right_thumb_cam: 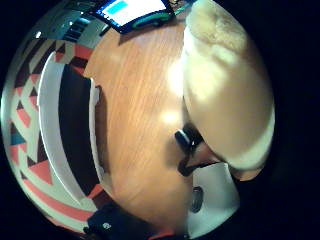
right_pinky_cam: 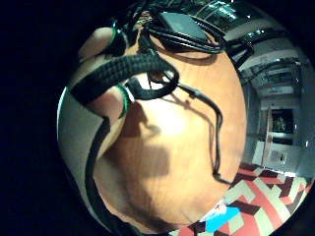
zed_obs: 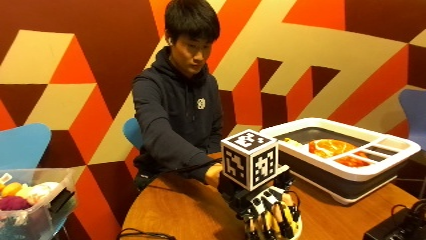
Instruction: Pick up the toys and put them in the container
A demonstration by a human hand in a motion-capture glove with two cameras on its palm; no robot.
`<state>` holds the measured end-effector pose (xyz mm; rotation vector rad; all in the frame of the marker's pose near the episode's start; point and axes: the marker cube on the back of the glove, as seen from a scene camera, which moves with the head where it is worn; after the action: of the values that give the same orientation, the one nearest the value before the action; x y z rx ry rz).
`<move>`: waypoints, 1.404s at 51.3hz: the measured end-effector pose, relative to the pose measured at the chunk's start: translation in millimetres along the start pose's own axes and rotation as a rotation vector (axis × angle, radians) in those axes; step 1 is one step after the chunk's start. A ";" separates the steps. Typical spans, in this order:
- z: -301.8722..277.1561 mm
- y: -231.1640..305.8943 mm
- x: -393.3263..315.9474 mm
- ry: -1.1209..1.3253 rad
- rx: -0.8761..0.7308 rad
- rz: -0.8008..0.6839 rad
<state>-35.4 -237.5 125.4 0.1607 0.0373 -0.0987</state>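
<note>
In the outside view my gloved right hand (zed_obs: 269,211) hangs low over the round wooden table (zed_obs: 180,210), in front of the container. Its fingers curl down around a cream plush toy (zed_obs: 295,230), of which only a sliver shows there. The same toy (right_thumb_cam: 225,100) fills one side of the thumb side palm view, close to the palm. The container (zed_obs: 333,182) is a white-rimmed grey tub on the table beyond the hand. An orange toy (zed_obs: 331,147) and a smaller orange one (zed_obs: 353,161) lie in it. Its white rim (right_thumb_cam: 47,115) also shows in the thumb side view.
A clear bin of colourful toys (zed_obs: 26,200) stands at the far left by a blue chair (zed_obs: 20,145). A black device (zed_obs: 399,227) sits at the table's near right edge. A black cable (right_pinky_cam: 216,137) runs across the tabletop, and a lit screen (right_thumb_cam: 132,10) lies at its edge.
</note>
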 end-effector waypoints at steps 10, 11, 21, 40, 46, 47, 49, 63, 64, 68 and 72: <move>4.0 12.8 -5.6 -0.155 0.054 -0.040; 4.7 15.6 -6.9 -0.177 0.058 -0.043; 10.8 47.9 -18.2 -0.333 0.086 -0.074; -32.1 108.9 -50.5 -0.367 0.012 -0.183; -74.8 127.1 -75.9 -0.393 0.055 -0.252; -82.3 130.3 -81.6 -0.395 0.064 -0.264; -96.8 136.8 -93.8 -0.393 0.088 -0.288; -158.6 162.7 -194.1 -0.609 0.178 -0.371; -158.7 163.0 -200.9 -0.621 0.182 -0.373; -156.2 163.3 -226.2 -0.660 0.194 -0.385; -148.9 167.4 -258.4 -0.714 0.182 -0.413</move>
<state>-279.8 -24.5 16.6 0.2901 -0.6545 -0.5676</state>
